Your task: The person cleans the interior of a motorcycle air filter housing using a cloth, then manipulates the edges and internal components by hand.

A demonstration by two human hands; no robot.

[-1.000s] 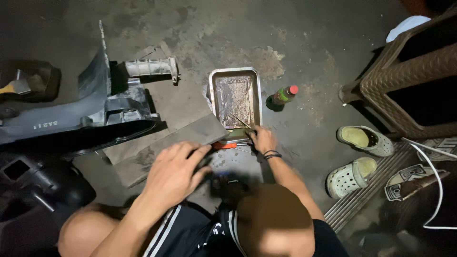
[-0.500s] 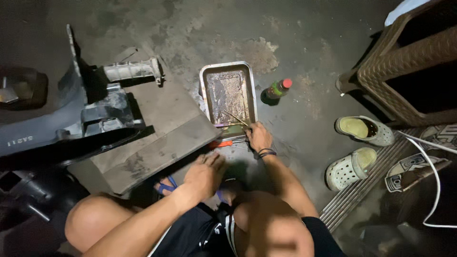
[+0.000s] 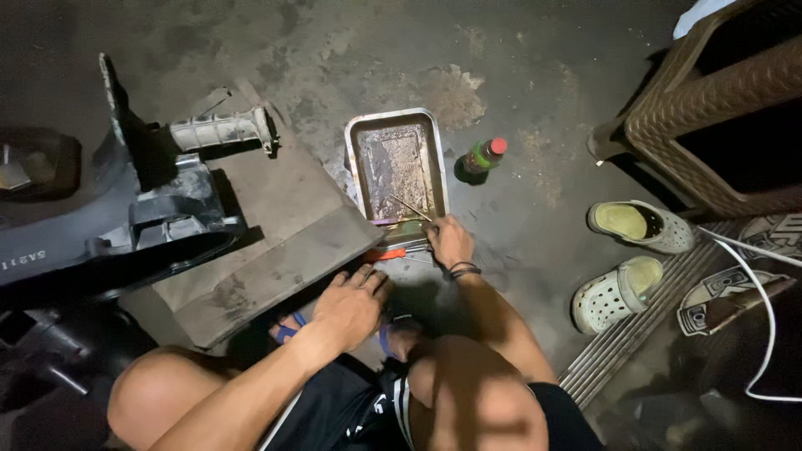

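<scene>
The right hand reaches over the near rim of a grimy metal tray on the floor; its grip looks pinched on a thin rod slanting into the tray, though the fingertips are hard to read. Just below that grip lies an orange-handled tool. The left hand rests spread on a flat grey panel, gripping nothing. A sideways jerk of the rod could tip greasy residue out, and the green bottle beyond the tray could topple.
</scene>
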